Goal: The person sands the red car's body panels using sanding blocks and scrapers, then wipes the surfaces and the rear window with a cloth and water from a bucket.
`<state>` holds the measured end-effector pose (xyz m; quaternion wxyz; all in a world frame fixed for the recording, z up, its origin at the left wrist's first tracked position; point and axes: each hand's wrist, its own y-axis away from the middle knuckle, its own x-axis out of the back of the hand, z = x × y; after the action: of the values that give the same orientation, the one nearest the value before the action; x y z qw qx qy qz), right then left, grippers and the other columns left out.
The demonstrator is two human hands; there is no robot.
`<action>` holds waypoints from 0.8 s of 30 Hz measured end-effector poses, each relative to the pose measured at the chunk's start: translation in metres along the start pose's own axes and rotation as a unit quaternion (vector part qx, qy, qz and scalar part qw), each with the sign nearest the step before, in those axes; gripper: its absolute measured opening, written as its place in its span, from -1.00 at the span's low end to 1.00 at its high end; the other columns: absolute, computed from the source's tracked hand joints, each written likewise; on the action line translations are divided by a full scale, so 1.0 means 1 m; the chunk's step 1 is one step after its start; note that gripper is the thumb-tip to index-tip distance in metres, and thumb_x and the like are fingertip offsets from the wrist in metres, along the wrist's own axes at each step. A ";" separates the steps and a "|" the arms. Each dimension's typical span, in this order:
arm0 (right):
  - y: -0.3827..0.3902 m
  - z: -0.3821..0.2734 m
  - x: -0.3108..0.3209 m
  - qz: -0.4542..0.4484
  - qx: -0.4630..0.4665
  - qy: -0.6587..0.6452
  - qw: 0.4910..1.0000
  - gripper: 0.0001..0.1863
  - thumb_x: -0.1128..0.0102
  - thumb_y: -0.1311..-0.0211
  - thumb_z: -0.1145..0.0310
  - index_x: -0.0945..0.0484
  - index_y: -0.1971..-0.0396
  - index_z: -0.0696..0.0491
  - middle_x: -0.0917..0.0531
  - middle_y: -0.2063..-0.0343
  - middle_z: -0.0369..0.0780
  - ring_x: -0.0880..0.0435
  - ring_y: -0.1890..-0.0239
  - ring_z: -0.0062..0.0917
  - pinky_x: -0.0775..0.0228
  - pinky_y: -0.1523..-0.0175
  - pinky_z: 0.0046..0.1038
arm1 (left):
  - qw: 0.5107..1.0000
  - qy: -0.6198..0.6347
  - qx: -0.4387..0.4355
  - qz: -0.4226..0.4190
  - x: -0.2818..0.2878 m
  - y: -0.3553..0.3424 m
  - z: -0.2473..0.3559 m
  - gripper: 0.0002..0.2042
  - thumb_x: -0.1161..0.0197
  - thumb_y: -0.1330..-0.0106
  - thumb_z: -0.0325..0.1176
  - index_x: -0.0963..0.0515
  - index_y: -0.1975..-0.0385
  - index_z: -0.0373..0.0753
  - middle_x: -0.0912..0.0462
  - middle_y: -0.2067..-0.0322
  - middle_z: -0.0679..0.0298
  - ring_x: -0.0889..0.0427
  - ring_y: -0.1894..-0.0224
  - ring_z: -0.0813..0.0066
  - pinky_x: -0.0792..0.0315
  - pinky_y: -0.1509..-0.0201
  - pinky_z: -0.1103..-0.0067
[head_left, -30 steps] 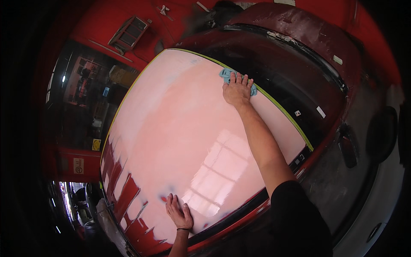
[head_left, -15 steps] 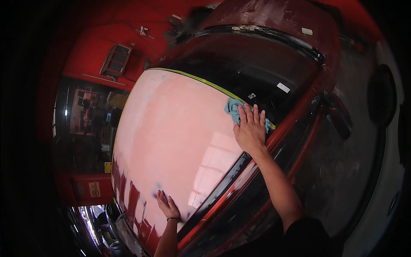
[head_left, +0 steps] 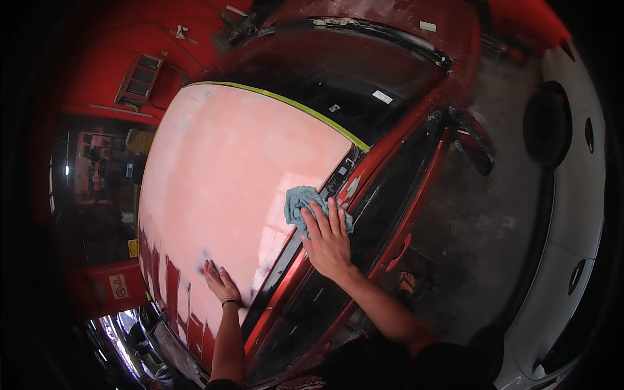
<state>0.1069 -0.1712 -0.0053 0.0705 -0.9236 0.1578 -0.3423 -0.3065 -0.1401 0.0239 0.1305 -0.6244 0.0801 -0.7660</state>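
A car roof (head_left: 201,156) coated in pale pink primer, with bare red streaks at its rear, spreads out in front of me. My right hand (head_left: 327,246) presses a crumpled blue-grey cloth (head_left: 299,201) against the roof's right edge, fingers laid over it, beside the black side channel (head_left: 279,263). The cloth pokes out around the fingertips. Nearer to me and further left, my left hand (head_left: 221,284) rests on the primer with its fingers apart, holding nothing. Yellow-green masking tape (head_left: 296,105) lines the roof's front edge along the dark windshield (head_left: 292,71).
The car's red door (head_left: 406,221) and side mirror (head_left: 478,146) lie to the right. Beyond them are a grey floor (head_left: 474,214) and a silver car (head_left: 565,214). A red wall (head_left: 123,52) with a small framed shelf (head_left: 138,79) stands at the left.
My right hand and the cloth have moved back toward me along the roof's right edge, away from the taped front corner. My left hand stays on the primer. The whole view has shifted.
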 end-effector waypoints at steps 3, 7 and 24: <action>-0.028 0.030 0.015 0.013 0.015 0.019 1.000 -0.28 -0.38 -0.30 0.20 -0.40 -0.44 0.02 -0.27 -0.54 -0.14 -0.05 -0.63 0.03 0.09 -0.63 0.14 | 1.000 0.007 -0.005 0.004 0.001 0.001 0.007 -0.50 -0.07 -0.60 -0.22 -0.38 -0.40 -0.40 -0.32 -0.49 -0.09 -0.08 -0.62 -0.11 0.05 -0.67 0.14; -0.092 0.107 0.034 0.034 0.001 0.101 0.994 -0.31 -0.29 -0.37 0.23 -0.36 -0.46 0.03 -0.32 -0.53 -0.15 -0.04 -0.63 0.05 0.12 -0.65 0.10 | 1.000 0.005 -0.006 0.006 0.000 0.002 0.006 -0.51 -0.08 -0.59 -0.23 -0.39 -0.39 -0.40 -0.33 -0.48 -0.09 -0.11 -0.61 -0.13 0.03 -0.66 0.12; -0.273 0.102 0.127 -0.086 -0.117 0.074 0.987 -0.55 -0.29 -0.28 -0.04 -0.77 0.00 -0.07 -0.81 0.08 -0.08 -0.77 -0.04 -0.09 -0.58 -0.17 -0.12 | 1.000 -0.024 -0.014 0.008 0.008 0.004 0.009 -0.50 -0.06 -0.59 -0.21 -0.40 -0.38 -0.40 -0.36 -0.46 -0.09 -0.24 -0.54 -0.10 -0.03 -0.63 0.11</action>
<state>0.3311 0.0441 0.0599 -0.0802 -0.9077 0.1212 -0.3937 -0.2985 -0.1461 0.0318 0.1300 -0.6439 0.0928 -0.7482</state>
